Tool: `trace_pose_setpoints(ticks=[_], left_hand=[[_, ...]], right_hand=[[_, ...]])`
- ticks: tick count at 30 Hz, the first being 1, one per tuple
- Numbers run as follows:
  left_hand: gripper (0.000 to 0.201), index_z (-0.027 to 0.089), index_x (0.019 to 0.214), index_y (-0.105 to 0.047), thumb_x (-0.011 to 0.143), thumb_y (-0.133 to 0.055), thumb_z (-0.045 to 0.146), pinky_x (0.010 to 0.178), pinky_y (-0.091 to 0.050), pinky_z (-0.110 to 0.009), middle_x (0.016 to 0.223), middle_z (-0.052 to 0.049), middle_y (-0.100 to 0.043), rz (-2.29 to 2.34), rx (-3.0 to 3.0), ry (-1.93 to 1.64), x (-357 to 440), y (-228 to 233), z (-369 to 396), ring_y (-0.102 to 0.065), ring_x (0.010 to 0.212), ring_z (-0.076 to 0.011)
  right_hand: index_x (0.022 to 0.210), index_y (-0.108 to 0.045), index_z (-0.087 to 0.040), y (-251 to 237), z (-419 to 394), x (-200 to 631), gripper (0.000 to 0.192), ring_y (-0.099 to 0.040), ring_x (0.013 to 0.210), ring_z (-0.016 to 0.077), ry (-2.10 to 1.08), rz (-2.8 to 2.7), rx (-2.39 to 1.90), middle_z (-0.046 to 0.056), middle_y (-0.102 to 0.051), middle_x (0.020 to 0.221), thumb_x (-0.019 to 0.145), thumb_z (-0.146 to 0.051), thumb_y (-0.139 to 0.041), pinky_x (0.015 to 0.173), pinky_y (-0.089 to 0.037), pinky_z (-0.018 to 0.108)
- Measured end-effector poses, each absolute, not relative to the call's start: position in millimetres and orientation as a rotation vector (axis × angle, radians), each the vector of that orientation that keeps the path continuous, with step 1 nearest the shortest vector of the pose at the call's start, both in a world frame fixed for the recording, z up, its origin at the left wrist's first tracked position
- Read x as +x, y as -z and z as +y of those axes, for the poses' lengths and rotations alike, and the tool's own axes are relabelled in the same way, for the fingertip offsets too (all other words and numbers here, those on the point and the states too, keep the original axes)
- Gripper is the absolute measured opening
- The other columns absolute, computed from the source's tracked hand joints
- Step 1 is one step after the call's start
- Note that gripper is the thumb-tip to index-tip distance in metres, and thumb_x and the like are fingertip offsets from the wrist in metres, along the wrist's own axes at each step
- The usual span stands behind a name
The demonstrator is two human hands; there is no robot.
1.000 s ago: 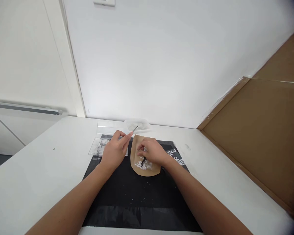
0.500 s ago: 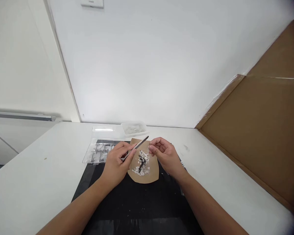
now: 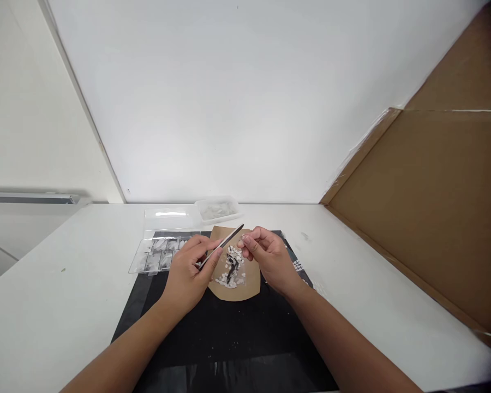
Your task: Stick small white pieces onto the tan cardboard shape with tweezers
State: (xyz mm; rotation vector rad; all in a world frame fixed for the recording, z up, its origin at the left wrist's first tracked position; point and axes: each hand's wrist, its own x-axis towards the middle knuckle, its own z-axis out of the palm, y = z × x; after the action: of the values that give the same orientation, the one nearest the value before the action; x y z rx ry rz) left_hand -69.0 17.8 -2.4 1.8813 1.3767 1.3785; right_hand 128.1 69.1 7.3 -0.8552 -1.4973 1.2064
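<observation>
Head view: left hand [image 3: 188,273] pinches metal tweezers [image 3: 223,246] just left of the brown paper [image 3: 234,289] — which lies on the black mat [image 3: 229,338] atop the white worktop [image 3: 45,295]. Right hand [image 3: 270,259], fingertips pinched together, hovers over the paper's small white pieces [image 3: 229,279]; what they hold, I cannot tell. Beyond-left of the paper — a clear compartment tray [image 3: 157,256].

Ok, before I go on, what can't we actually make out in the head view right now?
- Whether the right hand pinches a piece: fingertips curl over it, too small.
- The dark item among the white pieces on the brown card: too small to identify.
- Contents of the clear compartment tray and the far tub: glare, blur.
- The tweezers' lower end: hidden in the left hand.
</observation>
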Motion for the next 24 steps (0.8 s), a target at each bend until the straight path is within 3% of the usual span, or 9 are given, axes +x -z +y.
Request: trace_pose_setpoints(ticks=[8,11,15,21,24], left_hand=[[0.028,0.03,0.12,-0.073,0.099,-0.056,0.039,0.062,-0.05,-0.025,0.101,-0.003,-0.065,1.401,1.912,-1.361,-70.2,3.4,19.8,-0.061,0.074,-0.0126],[0.029,0.03,0.121,-0.072,0.099,-0.057,0.04,0.061,-0.049,-0.025,0.101,-0.003,-0.065,1.415,1.926,-1.367,-70.5,5.5,20.3,-0.06,0.072,-0.0119],[0.028,0.028,0.119,-0.073,0.099,-0.056,0.039,0.06,-0.047,-0.025,0.1,-0.003,-0.065,1.439,1.982,-1.359,-70.4,6.0,20.6,-0.059,0.069,-0.011],[0.027,0.026,0.116,-0.074,0.099,-0.057,0.037,0.064,-0.048,-0.025,0.099,-0.004,-0.067,1.471,2.043,-1.369,-73.1,5.7,24.4,-0.063,0.078,-0.0135],[0.027,0.027,0.116,-0.074,0.098,-0.057,0.04,0.059,-0.048,-0.025,0.1,-0.003,-0.067,1.477,1.958,-1.349,-75.3,9.1,27.7,-0.062,0.07,-0.0115]], right_hand=[[0.085,-0.062,-0.022,1.5,76.5,131.3,0.027,-0.063,0.072,0.0169,-1.059,-1.619,-0.873,0.002,-0.066,0.079,0.092,-0.047,-0.067,0.069,-0.053,0.031],[0.092,-0.064,-0.023,5.6,79.2,135.5,0.016,-0.065,0.08,0.0196,-0.832,-1.882,-0.899,0.004,-0.069,0.089,0.095,-0.039,-0.065,0.072,-0.053,0.033],[0.092,-0.063,-0.023,9.8,82.0,138.9,0.008,-0.064,0.081,0.0196,-0.529,-2.164,-0.875,0.003,-0.067,0.087,0.097,-0.029,-0.061,0.074,-0.049,0.034],[0.09,-0.06,-0.022,13.1,89.9,143.7,0.007,-0.063,0.079,0.0185,-0.476,-2.267,-0.929,0.002,-0.068,0.086,0.097,-0.025,-0.062,0.07,-0.047,0.031],[0.087,-0.06,-0.022,10.3,89.0,143.6,0.01,-0.063,0.078,0.0182,-0.492,-2.178,-0.974,0.002,-0.069,0.085,0.097,-0.023,-0.06,0.068,-0.046,0.031]])
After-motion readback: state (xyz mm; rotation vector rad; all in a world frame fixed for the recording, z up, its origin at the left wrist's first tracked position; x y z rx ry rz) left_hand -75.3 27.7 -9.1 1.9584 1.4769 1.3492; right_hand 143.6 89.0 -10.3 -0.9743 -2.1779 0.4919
